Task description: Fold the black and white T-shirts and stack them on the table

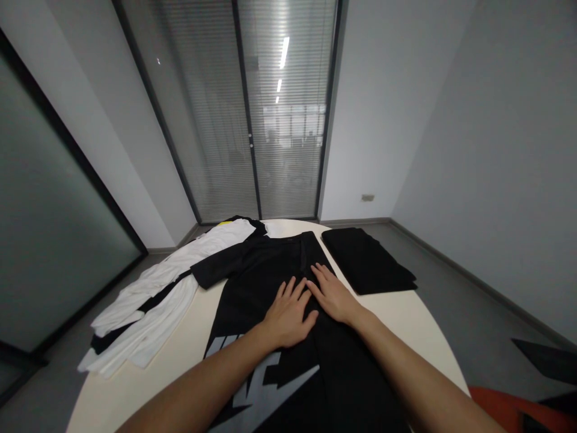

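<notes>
Left hand (pixel 288 316) and right hand (pixel 333 294) spread open on black shirt (pixel 264 264); cream table (pixel 403 319), blinds (pixel 293 162) beyond

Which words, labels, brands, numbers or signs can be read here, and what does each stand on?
No full word or number can be read.
Black shirt: large pale-grey print of block-letter shapes above a swoosh-like shape; the left forearm covers part, so no spelling is certain.
Yellow patch among the clothes at left: too small to read.
Wall plate: too small to tell any marking.
</notes>
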Action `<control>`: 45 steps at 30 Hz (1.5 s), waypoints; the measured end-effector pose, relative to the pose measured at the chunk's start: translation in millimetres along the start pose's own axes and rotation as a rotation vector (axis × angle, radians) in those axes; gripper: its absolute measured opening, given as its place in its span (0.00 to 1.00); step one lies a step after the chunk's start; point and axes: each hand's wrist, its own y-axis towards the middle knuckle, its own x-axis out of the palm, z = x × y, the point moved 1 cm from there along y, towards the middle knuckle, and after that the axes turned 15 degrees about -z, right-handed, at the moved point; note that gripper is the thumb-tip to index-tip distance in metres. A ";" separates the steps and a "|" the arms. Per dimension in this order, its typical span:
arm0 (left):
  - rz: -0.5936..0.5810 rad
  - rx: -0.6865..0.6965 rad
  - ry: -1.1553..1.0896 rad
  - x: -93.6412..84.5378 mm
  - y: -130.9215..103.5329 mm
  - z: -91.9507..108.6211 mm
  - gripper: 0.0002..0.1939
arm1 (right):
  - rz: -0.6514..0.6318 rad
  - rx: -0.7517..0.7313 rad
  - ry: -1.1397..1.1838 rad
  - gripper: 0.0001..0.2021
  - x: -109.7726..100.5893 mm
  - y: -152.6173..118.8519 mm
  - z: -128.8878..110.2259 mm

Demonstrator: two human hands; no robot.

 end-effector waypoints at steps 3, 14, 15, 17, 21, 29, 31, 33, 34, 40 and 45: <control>0.009 -0.098 -0.015 -2.4 0.8 -6.5 0.30 | -0.120 0.024 -0.057 0.38 5.5 0.3 2.6; 0.056 -0.320 0.053 -9.4 -3.3 -58.7 0.31 | -0.211 0.053 -0.076 0.43 -4.1 -5.0 -7.2; 0.062 -0.325 0.051 -8.2 -1.8 -57.9 0.31 | -0.214 0.065 -0.067 0.42 -4.1 -3.9 -7.0; 0.083 -0.331 0.039 -7.1 1.6 -55.1 0.31 | -0.226 0.097 -0.037 0.39 -6.0 0.7 -6.4; 0.117 -0.319 0.000 -8.7 5.7 -51.2 0.30 | -0.228 0.124 -0.004 0.31 -18.3 23.9 -8.7; 0.145 -0.337 -0.041 -9.0 4.5 -50.5 0.29 | 0.013 0.447 -0.036 0.33 -12.5 65.3 -32.7; 0.150 -0.352 -0.048 -7.3 5.0 -50.2 0.30 | 0.156 0.497 -0.053 0.30 -3.6 61.1 -36.9; 0.157 -0.362 -0.050 -5.2 5.1 -48.8 0.30 | 0.223 0.480 -0.053 0.28 2.6 54.5 -37.5; 0.157 -0.364 -0.052 -4.2 4.9 -47.6 0.29 | 0.224 0.460 -0.051 0.27 4.3 51.1 -36.6; 0.163 -0.325 -0.088 -8.6 0.1 -44.8 0.26 | 0.228 0.399 -0.104 0.22 4.8 37.3 -28.0; 0.410 -0.511 -0.087 -34.5 -15.5 -81.9 0.20 | 0.218 0.417 -0.136 0.21 5.7 38.6 -30.6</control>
